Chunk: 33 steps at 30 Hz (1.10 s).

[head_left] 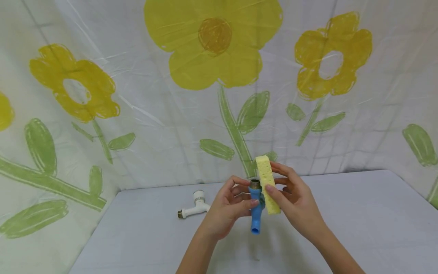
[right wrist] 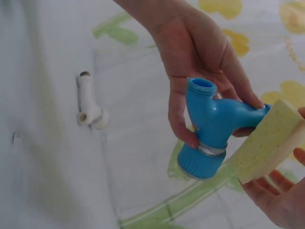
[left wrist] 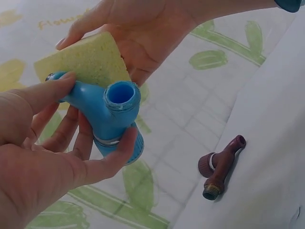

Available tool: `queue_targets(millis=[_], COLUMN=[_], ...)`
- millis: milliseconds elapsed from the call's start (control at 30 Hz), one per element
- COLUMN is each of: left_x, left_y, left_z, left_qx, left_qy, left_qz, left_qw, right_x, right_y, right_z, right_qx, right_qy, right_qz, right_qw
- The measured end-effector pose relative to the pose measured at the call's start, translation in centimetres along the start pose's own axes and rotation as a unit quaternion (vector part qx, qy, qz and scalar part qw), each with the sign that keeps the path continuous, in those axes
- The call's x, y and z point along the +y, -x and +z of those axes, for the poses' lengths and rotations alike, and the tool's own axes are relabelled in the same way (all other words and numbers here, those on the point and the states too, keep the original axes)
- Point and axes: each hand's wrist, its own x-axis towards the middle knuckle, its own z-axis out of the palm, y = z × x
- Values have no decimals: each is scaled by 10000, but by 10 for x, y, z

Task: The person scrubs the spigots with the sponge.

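Note:
My left hand (head_left: pixel 222 213) pinches a blue plastic tap (head_left: pixel 255 209) between thumb and fingers, holding it up above the table. Its threaded metal end points upward in the head view, and its round ribbed handle shows low in the right wrist view. A yellow sponge (head_left: pixel 267 186) is gripped by my right hand (head_left: pixel 299 201), thumb on one face and fingers behind. In the left wrist view the sponge (left wrist: pixel 90 59) lies against the pipe of the blue tap (left wrist: pixel 102 112), near the threaded end. Part of that end is hidden by the sponge in the right wrist view.
A white tap (head_left: pixel 195 207) lies on the white table (head_left: pixel 143 236), left of my hands. The left wrist view shows a dark red tap (left wrist: pixel 221 167) on the table. Behind stands a sheet (head_left: pixel 154 152) printed with yellow flowers.

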Motion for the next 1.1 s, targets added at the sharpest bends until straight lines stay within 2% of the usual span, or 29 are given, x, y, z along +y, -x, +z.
queue_targets(millis=[167,400,733,1100], left_x=[1,2,2,2], left_y=[0,1,-1,0], left_z=[3,6,8,8], left_qx=[-18,53,127,188], left_qy=[-352,-824,-1037,-1258], left_qz=[-19,-50,-81,-138], left_qw=[9994,9966,9945,9918], right_x=[-3,-4,-4,-2], right_y=[0,0,0,-1], right_z=[-3,-6,-7,-8], right_qx=[201,399,663,881], right_qy=[-231,-572,-1126,-1510], right_qz=[-94,-23,37,-261], right_qw=[9995,9976,9914,9843])
